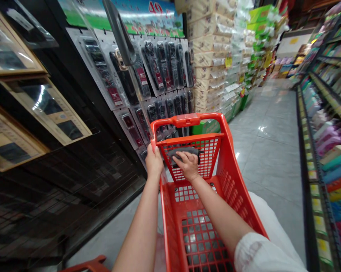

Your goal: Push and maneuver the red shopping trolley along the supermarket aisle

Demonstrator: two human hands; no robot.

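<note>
A red plastic shopping cart [235,166] with gridded walls stands in front of me. At its far left corner, my left hand [154,162] is closed round the lower visible end of a thin pole [139,94] beside the rim. The pole slants up and left to a dark grey grip [119,34]; what is at its bottom is hidden. My right hand [189,166] reaches inside the cart. Its fingers are spread over a dark grey flat object [194,152] against the gridded far panel [210,162]. I cannot tell its kind.
Packaged belts [159,68] hang on a display ahead. Boxed goods [45,109] line the dark rack on the left. Stacked cartons [207,56] stand beyond the belts. Shelves of colourful goods [335,151] run along the right, beside a grey tiled aisle [272,151].
</note>
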